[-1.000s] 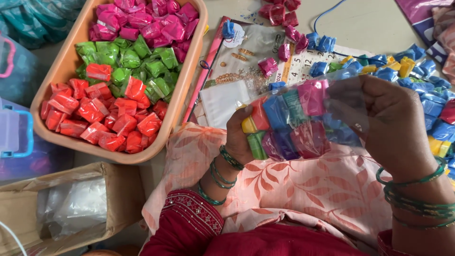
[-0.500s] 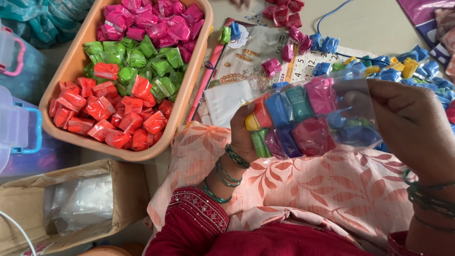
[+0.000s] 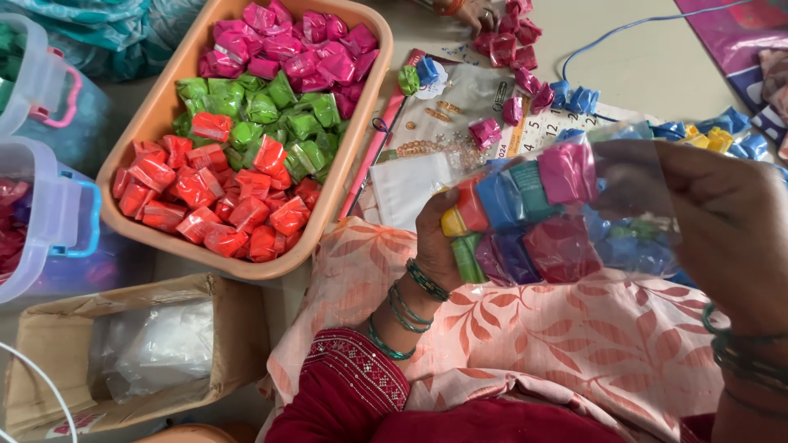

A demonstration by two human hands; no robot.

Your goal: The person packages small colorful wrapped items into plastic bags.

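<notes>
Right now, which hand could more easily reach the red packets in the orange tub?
Probably the left hand: it holds the clear bag on the side nearer the orange tub; the right hand is farther.

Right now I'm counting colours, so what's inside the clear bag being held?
The clear bag shows small packets: yellow, red, green, blue, teal, pink and purple ones. The right hand covers the bag's far end and the left hand its near end, hiding anything there.

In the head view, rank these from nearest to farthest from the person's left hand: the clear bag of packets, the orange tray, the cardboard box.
1. Clear bag of packets: gripped by the left hand.
2. Orange tray: just to its left.
3. Cardboard box: bottom-left corner, farthest.
</notes>
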